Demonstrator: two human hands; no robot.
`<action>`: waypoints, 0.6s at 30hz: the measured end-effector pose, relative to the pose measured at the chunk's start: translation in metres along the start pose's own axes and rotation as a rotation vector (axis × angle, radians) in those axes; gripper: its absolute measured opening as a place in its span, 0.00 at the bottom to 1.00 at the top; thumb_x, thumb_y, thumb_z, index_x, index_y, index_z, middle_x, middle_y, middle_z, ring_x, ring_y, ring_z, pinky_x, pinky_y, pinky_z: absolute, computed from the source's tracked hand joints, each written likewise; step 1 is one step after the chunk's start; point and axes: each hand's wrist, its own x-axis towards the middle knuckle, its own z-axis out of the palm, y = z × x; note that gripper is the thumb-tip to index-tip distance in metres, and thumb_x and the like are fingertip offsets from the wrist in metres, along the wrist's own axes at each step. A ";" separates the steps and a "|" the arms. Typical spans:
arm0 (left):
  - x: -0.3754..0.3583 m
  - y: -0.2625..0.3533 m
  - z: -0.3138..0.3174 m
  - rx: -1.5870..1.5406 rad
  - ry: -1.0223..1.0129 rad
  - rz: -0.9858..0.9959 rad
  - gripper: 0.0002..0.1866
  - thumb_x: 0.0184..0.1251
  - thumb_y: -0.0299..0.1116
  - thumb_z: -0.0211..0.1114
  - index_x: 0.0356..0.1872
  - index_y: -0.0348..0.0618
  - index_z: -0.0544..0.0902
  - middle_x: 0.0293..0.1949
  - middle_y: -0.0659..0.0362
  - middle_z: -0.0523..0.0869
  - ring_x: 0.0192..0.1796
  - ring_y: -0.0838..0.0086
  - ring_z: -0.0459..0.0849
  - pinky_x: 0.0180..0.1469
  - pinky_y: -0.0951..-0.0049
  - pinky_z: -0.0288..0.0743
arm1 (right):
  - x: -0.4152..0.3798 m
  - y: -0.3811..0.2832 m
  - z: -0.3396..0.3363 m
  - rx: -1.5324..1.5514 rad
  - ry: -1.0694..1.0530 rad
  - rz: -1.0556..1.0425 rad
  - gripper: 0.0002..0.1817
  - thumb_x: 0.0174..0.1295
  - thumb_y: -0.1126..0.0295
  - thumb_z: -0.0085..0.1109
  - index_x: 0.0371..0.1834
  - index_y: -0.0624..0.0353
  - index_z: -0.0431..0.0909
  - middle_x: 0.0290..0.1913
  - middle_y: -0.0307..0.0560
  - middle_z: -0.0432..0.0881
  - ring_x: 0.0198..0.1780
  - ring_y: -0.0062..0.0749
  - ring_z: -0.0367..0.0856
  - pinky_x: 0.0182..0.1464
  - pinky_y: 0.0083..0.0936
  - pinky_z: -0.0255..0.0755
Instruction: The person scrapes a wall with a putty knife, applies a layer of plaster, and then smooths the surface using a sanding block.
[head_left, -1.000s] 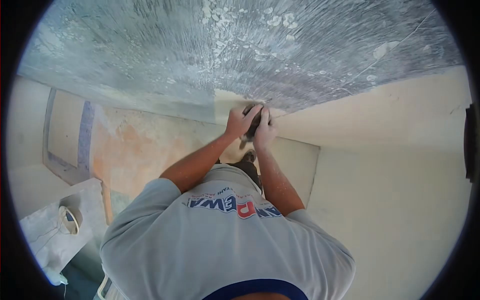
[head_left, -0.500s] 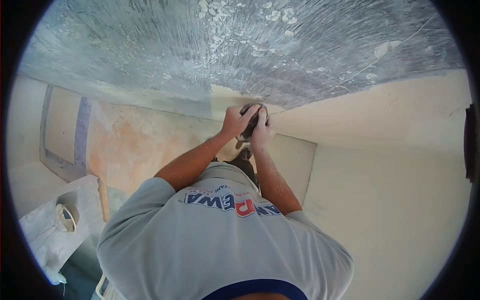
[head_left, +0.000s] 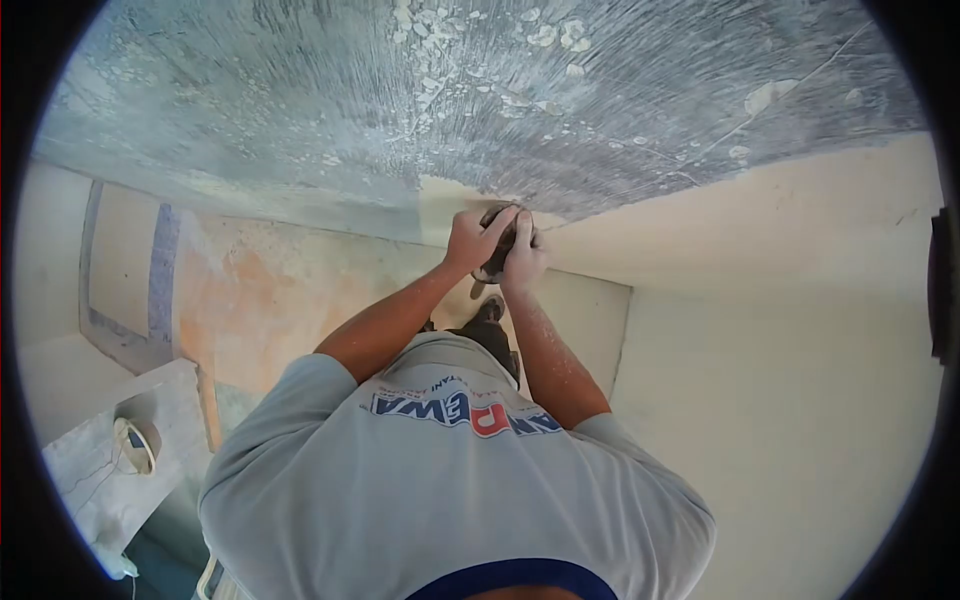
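Note:
My left hand (head_left: 470,243) and my right hand (head_left: 524,262) are closed around a dark, rounded, dust-marked tool (head_left: 497,256). Both thumbs lie along its top, close together. A short brown stub (head_left: 478,289) shows just below the tool; its exact kind cannot be made out. The tool is up against or very near the wall (head_left: 560,110), by the lower border of a grey, scratched surface with pale chipped patches. Below that border runs a smooth cream band (head_left: 800,215). My fingers and the tool's far side are partly hidden.
On the left, a white ledge (head_left: 85,455) bears a round, pale-rimmed object (head_left: 135,446) with thin cords. The floor (head_left: 270,300) has orange stains. A pale surface (head_left: 780,420) fills the right side. My shoe (head_left: 491,308) shows below the tool.
The view has shifted very slightly. Both hands keep their grip on the tool, at nearly the same spot by the wall.

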 end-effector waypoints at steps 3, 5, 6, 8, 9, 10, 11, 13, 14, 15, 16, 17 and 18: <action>0.005 0.010 -0.001 -0.090 0.040 0.128 0.17 0.70 0.41 0.67 0.38 0.33 0.87 0.24 0.50 0.86 0.29 0.82 0.81 0.33 0.70 0.76 | 0.016 -0.002 -0.009 -0.061 -0.115 -0.087 0.21 0.72 0.58 0.61 0.25 0.63 0.77 0.25 0.34 0.75 0.28 0.17 0.68 0.31 0.25 0.66; -0.001 0.001 -0.004 -0.014 -0.023 0.022 0.17 0.71 0.41 0.67 0.38 0.32 0.87 0.26 0.51 0.87 0.31 0.82 0.82 0.34 0.71 0.76 | 0.007 0.005 -0.016 -0.137 -0.151 -0.096 0.20 0.73 0.58 0.58 0.32 0.66 0.83 0.28 0.36 0.81 0.30 0.18 0.73 0.33 0.24 0.71; -0.005 -0.005 -0.004 -0.025 -0.008 0.036 0.16 0.71 0.40 0.67 0.38 0.32 0.87 0.27 0.51 0.88 0.31 0.81 0.83 0.34 0.71 0.76 | 0.000 0.007 -0.008 -0.109 -0.093 -0.133 0.21 0.72 0.58 0.61 0.24 0.64 0.77 0.23 0.34 0.75 0.27 0.17 0.68 0.29 0.25 0.67; -0.017 -0.018 -0.002 -0.028 0.060 0.086 0.15 0.71 0.39 0.67 0.38 0.32 0.87 0.29 0.49 0.88 0.32 0.77 0.86 0.34 0.69 0.77 | -0.012 0.016 -0.010 -0.144 -0.054 -0.177 0.26 0.71 0.59 0.62 0.15 0.60 0.70 0.18 0.31 0.68 0.24 0.15 0.61 0.25 0.26 0.60; -0.010 -0.014 -0.003 -0.029 0.060 0.086 0.15 0.71 0.39 0.67 0.38 0.32 0.87 0.29 0.49 0.88 0.32 0.77 0.86 0.34 0.69 0.77 | -0.005 0.013 -0.004 -0.144 -0.053 -0.178 0.26 0.71 0.59 0.62 0.15 0.60 0.70 0.18 0.31 0.68 0.24 0.15 0.61 0.25 0.26 0.60; -0.001 -0.007 -0.005 -0.016 0.026 0.096 0.15 0.70 0.38 0.67 0.38 0.32 0.87 0.29 0.48 0.88 0.32 0.76 0.86 0.34 0.69 0.77 | 0.001 0.006 0.002 -0.066 -0.057 -0.149 0.26 0.71 0.59 0.63 0.15 0.59 0.69 0.18 0.30 0.67 0.23 0.15 0.60 0.24 0.26 0.59; 0.006 -0.001 -0.007 -0.002 -0.008 0.107 0.15 0.70 0.38 0.67 0.38 0.33 0.87 0.28 0.48 0.88 0.32 0.75 0.87 0.34 0.68 0.77 | 0.004 -0.001 0.006 0.015 -0.062 -0.119 0.26 0.71 0.60 0.63 0.14 0.58 0.69 0.18 0.29 0.66 0.23 0.14 0.59 0.24 0.25 0.58; 0.004 0.002 -0.008 -0.023 -0.021 0.122 0.14 0.70 0.38 0.67 0.38 0.33 0.87 0.28 0.48 0.88 0.30 0.76 0.86 0.33 0.69 0.77 | 0.000 -0.005 0.001 0.067 -0.103 -0.079 0.26 0.70 0.60 0.63 0.14 0.58 0.68 0.17 0.29 0.66 0.23 0.14 0.59 0.24 0.24 0.57; 0.008 0.002 -0.007 -0.027 -0.006 0.113 0.15 0.70 0.38 0.67 0.38 0.33 0.87 0.27 0.48 0.88 0.30 0.76 0.86 0.33 0.69 0.76 | 0.004 -0.005 0.003 0.024 -0.088 -0.138 0.27 0.70 0.59 0.63 0.14 0.59 0.68 0.18 0.29 0.65 0.23 0.14 0.59 0.24 0.25 0.57; 0.003 -0.003 -0.006 -0.031 0.003 0.085 0.15 0.70 0.38 0.68 0.38 0.33 0.87 0.27 0.48 0.88 0.30 0.76 0.86 0.32 0.70 0.76 | 0.002 0.000 0.001 -0.029 -0.064 -0.181 0.27 0.70 0.59 0.63 0.15 0.59 0.68 0.18 0.29 0.65 0.23 0.14 0.58 0.24 0.25 0.57; -0.010 -0.011 -0.006 -0.027 -0.005 0.071 0.15 0.70 0.38 0.68 0.38 0.33 0.87 0.27 0.48 0.88 0.30 0.76 0.86 0.32 0.70 0.76 | -0.003 0.008 -0.007 -0.108 -0.062 -0.095 0.24 0.71 0.57 0.63 0.19 0.60 0.75 0.21 0.29 0.71 0.25 0.14 0.64 0.26 0.23 0.63; -0.018 -0.020 -0.006 -0.016 0.011 0.045 0.14 0.70 0.38 0.67 0.39 0.32 0.87 0.27 0.50 0.88 0.30 0.79 0.84 0.33 0.71 0.76 | -0.008 0.015 -0.009 -0.107 -0.057 -0.091 0.24 0.71 0.57 0.63 0.19 0.60 0.75 0.21 0.29 0.71 0.25 0.14 0.64 0.26 0.23 0.63; -0.022 -0.021 -0.006 -0.007 0.025 0.023 0.14 0.71 0.37 0.67 0.40 0.32 0.87 0.27 0.51 0.88 0.31 0.82 0.82 0.34 0.72 0.76 | -0.017 0.014 -0.007 -0.146 -0.052 -0.048 0.24 0.71 0.57 0.63 0.19 0.61 0.75 0.20 0.30 0.71 0.25 0.15 0.64 0.27 0.24 0.63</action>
